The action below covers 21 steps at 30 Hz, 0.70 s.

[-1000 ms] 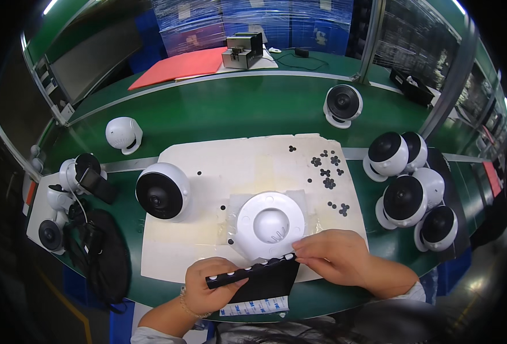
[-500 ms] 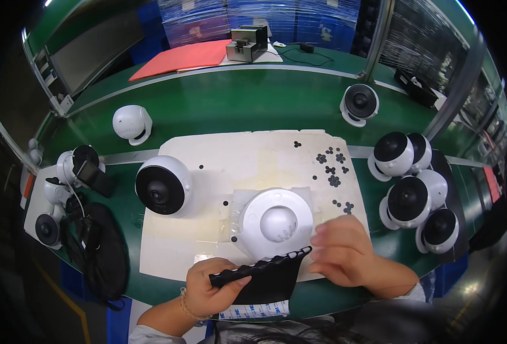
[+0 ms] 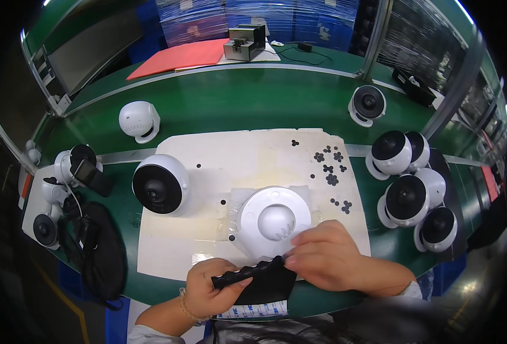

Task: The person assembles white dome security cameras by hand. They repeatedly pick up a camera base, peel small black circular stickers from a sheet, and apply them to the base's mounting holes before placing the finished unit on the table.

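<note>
My left hand [image 3: 211,288] is closed on a black, flexible sheet [image 3: 267,286] with a curled, scalloped upper edge and a pale printed strip along its bottom. At the sheet's right end, my right hand [image 3: 326,256] has thumb and fingers pinched on the edge; anything small between the fingertips is hidden. Just beyond the sheet lies a white round base [image 3: 247,221] with a domed middle, resting on a clear film on the pale board [image 3: 173,246]. Left of it stands a white ball-shaped camera [image 3: 160,186] with a black front.
Small black round pads [image 3: 332,179] lie scattered on the board's right side. Several white cameras [image 3: 407,198] crowd the right. More camera parts [image 3: 46,229] and a black pouch [image 3: 105,252] are at left. Two cameras [image 3: 139,121] stand on the far green strip [image 3: 253,103].
My right hand has moved left and down, its fingers closing on the sheet's edge. Both cameras on the far green strip have shifted slightly right. The left hand keeps its hold.
</note>
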Tool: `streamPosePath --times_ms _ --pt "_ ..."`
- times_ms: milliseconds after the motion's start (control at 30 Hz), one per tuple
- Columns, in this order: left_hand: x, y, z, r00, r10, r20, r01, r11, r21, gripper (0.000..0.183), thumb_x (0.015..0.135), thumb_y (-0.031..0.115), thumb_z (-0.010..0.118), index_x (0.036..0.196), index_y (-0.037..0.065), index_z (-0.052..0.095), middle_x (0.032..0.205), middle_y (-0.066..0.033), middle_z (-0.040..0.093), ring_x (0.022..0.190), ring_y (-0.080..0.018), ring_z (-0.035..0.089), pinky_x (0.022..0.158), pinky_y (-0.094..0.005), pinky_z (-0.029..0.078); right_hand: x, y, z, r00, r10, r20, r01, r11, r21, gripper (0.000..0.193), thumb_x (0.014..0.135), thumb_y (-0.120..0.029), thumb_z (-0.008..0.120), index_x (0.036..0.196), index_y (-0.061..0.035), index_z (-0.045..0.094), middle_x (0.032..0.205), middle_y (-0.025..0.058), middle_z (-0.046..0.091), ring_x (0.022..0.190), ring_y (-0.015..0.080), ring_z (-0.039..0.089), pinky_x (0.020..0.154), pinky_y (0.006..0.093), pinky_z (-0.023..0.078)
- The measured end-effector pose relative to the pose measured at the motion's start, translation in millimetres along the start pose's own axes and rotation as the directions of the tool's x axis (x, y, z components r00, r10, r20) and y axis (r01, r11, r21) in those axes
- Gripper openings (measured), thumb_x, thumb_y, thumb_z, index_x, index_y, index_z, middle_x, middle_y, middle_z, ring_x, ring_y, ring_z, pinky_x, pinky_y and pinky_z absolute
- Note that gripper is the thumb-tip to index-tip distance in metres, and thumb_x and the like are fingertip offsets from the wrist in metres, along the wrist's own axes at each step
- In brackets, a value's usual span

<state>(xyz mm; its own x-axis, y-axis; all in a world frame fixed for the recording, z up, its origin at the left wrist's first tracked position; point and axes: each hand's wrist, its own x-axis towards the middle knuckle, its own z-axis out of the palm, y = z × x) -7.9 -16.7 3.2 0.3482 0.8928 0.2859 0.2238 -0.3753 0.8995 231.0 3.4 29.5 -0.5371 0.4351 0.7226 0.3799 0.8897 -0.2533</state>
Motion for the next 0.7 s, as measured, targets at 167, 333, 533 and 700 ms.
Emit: streamPosePath --times_ms 167,333,533,700 --pt "-2.6 0.1 1.2 0.999 0.015 -0.046 -0.015 1.0 0.004 0.01 0.07 0.007 0.068 0.073 -0.001 0.062 0.063 -0.0128 0.059 0.052 -0.0218 0.057 0.048 -0.0283 0.043 -11.1 -0.1 0.6 0.977 -0.182 0.11 0.187 0.982 -0.038 0.028 0.066 -0.01 0.061 0.094 -0.0095 0.061 0.092 0.0029 0.061 0.087 0.0177 0.057 0.064 0.0282 0.042" --pt "-4.3 -9.6 3.7 0.982 0.179 -0.053 -0.179 0.984 0.016 0.015 0.068 0.005 0.067 0.081 0.001 0.064 0.066 -0.0114 0.059 0.054 -0.0232 0.058 0.05 -0.0292 0.043 -5.3 -8.3 11.2 0.99 0.103 -0.093 -0.072 0.954 0.293 0.014 0.078 -0.011 0.057 0.09 -0.0064 0.061 0.091 0.0087 0.06 0.081 0.0215 0.057 0.063 0.0319 0.044" --pt "3.0 -8.0 -1.0 0.949 0.301 0.096 -0.312 0.942 0.127 0.033 0.06 0.003 0.066 0.093 0.005 0.065 0.066 -0.009 0.059 0.06 -0.0241 0.058 0.054 -0.0303 0.045 0.0 -5.7 8.1 0.975 0.131 0.181 -0.205 0.846 0.492 0.036 0.076 0.0 0.06 0.11 -0.0053 0.05 0.093 0.0109 0.059 0.076 0.0257 0.056 0.064 0.0328 0.043" --pt "-1.2 -9.5 1.0 0.945 0.327 0.025 -0.326 0.928 0.179 0.035 0.058 0.003 0.065 0.093 0.008 0.066 0.092 -0.0104 0.061 0.066 -0.0216 0.059 0.053 -0.0298 0.045 1.3 4.3 -9.6 0.98 0.058 0.188 -0.157 0.808 0.568 0.062 0.073 0.011 0.057 0.128 -0.0052 0.031 0.098 0.014 0.056 0.075 0.0221 0.057 0.066 0.0278 0.041"
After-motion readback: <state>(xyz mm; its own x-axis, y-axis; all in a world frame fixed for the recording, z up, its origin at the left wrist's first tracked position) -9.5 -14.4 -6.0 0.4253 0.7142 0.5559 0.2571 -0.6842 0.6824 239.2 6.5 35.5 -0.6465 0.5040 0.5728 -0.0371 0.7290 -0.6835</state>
